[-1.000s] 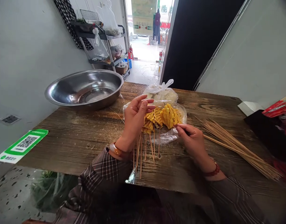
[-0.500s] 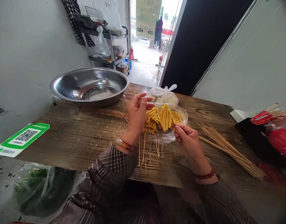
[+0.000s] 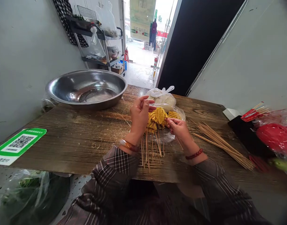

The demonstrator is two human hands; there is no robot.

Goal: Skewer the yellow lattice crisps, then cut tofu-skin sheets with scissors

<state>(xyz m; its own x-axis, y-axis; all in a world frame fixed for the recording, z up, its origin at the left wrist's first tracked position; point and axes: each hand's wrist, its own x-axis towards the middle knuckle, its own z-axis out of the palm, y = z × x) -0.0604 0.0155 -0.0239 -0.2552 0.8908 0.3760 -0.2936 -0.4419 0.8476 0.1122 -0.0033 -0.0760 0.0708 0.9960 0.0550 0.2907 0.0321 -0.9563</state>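
My right hand [image 3: 178, 128] is closed in a pinch on a bamboo skewer [image 3: 180, 144], whose lower end slants out beneath the palm. At its fingertips is a yellow ridged piece of food [image 3: 161, 115]; the exact kind is unclear. My left hand [image 3: 140, 113] is raised with thumb and fingers apart, holding nothing I can see. It hovers beside a pile of yellow skewered pieces [image 3: 152, 122] and partly hides them. Their sticks [image 3: 146, 150] point toward me over the table. Another ridged yellow piece [image 3: 174, 115] lies on clear plastic behind my right hand.
A bundle of bamboo skewers [image 3: 224, 145] lies right on the wooden table [image 3: 87, 137]. A large steel basin [image 3: 87, 101] stands back left, a tied plastic bag [image 3: 163, 98] behind the food. A black box [image 3: 248, 134] stands far right; a green QR card [image 3: 19, 145] lies left.
My right hand has moved left and slightly up toward the pile with the skewered yellow piece. My left hand keeps nearly the same pose. The view has shifted slightly.
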